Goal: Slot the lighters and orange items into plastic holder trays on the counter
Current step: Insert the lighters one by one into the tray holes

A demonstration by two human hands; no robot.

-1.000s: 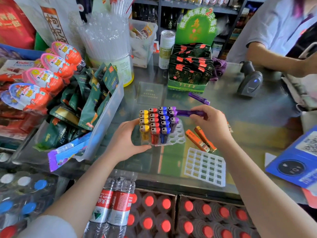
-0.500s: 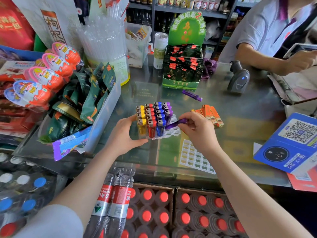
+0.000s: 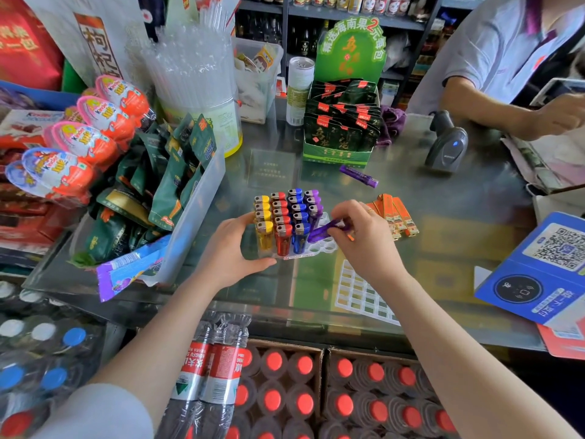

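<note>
A clear holder tray point(image 3: 319, 245) on the glass counter holds upright lighters point(image 3: 283, 213) in yellow, red, blue and purple rows. My left hand point(image 3: 232, 248) grips the tray's near left corner. My right hand point(image 3: 364, 240) pinches a purple lighter point(image 3: 319, 233), tilted, its end over the tray's open holes at the front right. Another purple lighter point(image 3: 359, 175) lies loose farther back. Several orange items point(image 3: 395, 217) lie side by side just right of my right hand. A second white holder tray point(image 3: 361, 294), with nothing in it, lies near the counter's front edge.
A clear bin of green snack packets point(image 3: 171, 191) crowds the left. A green display box point(image 3: 340, 131) and a barcode scanner point(image 3: 446, 144) stand behind. A blue payment stand point(image 3: 538, 270) sits at right. Another person's arm point(image 3: 506, 112) rests at the far right. Bottle crates lie below the counter.
My right hand brought the purple lighter from beside the tray's back down to its front right holes. The left hand kept hold of the tray. The camera shifted slightly.
</note>
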